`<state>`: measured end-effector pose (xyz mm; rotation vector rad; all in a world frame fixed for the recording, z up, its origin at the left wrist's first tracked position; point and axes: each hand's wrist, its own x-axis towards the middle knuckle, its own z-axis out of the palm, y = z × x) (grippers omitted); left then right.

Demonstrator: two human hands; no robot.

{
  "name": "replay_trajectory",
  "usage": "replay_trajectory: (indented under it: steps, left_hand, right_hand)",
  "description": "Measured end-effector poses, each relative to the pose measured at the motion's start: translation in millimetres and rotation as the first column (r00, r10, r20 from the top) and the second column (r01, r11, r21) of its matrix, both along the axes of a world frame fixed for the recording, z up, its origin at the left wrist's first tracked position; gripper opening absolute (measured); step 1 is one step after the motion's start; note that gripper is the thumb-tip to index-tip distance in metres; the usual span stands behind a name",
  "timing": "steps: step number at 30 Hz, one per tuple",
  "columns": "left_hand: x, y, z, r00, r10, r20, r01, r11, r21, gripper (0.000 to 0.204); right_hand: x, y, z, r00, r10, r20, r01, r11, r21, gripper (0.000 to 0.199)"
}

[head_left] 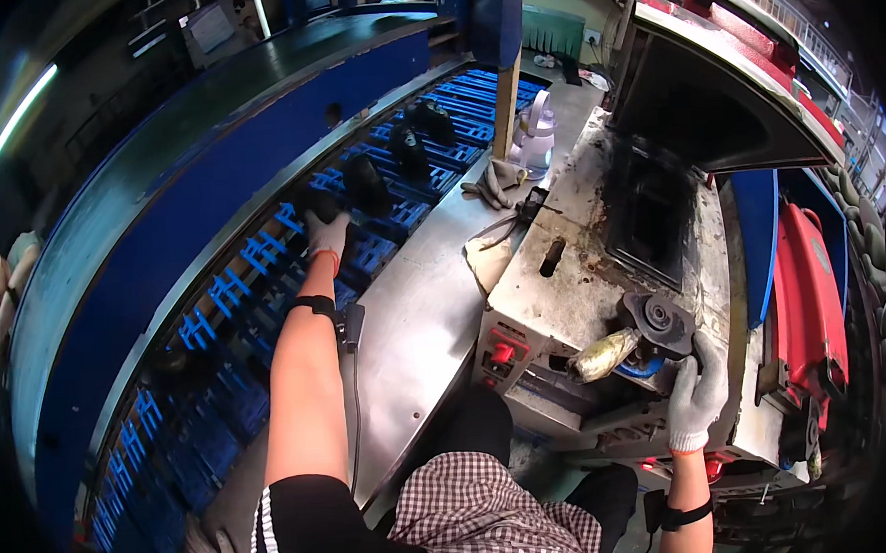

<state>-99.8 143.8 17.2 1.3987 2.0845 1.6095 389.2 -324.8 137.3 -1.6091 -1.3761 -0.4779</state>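
A dim workshop curves around the wearer: at the far left edge another person [1, 290] leans by the dark blue guard of a long conveyor [206, 159], whose belt carries rows of blue carriers [252, 256] running from lower left toward upper right. On those carriers sit several dark shoe-shaped pieces [368, 185], more of them farther up the line. The left hand [326, 233], in a pale work glove with a black strap at the wrist, reaches out over the belt and lies on the nearest dark piece [321, 203]; its fingers look curled down over the piece, though whether they have closed around it I cannot tell. That piece looks light and somewhat flexible, probably with a grippy matte surface, so a hold across its middle from above should serve well. Right of the belt a bare steel ledge [415, 318] runs alongside, with a spare pair of gloves [493, 182] and a white jug [536, 131] at its far end. Next comes a stained grey machine [582, 259] with red buttons, a dark opening and a round black wheel head [658, 320] beside a worn yellowish brush [604, 355]. The gloved right hand [698, 395] rests against the machine just below that wheel, fingers loosely spread and upright, holding nothing. A red bin [804, 288] stands at the far right.
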Motion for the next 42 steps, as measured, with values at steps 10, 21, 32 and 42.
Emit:
replay_trajectory:
  steps: [10,21,32,42]
  left_hand:
    - [95.1,-93.0,1.4,0.919,-0.336,0.206,0.39,0.85,-0.355,0.099]
    - [257.2,-304.9,168.7,0.107,-0.941,-0.32,0.992,0.121,-0.024,0.06]
    - [464.6,-424.8,260.6,-0.273,-0.783,-0.559,0.955,-0.289,-0.063,0.056]
    - [612.3,-510.3,265.4,-0.404,-0.637,-0.656,0.913,-0.317,-0.255,0.041]
  right_hand:
    - [16.8,-21.8,-3.1,0.999,0.013,-0.041,-0.011,0.998,0.066,0.027]
    - [259.5,-313.5,37.2,0.558,-0.83,0.006,0.754,0.504,-0.421,0.048]
    - [211.9,-296.2,56.0,0.431,-0.902,-0.027,0.756,0.378,-0.535,0.055]
    - [241.7,-306.6,39.5,0.523,-0.283,-0.804,0.223,0.956,-0.192,0.04]
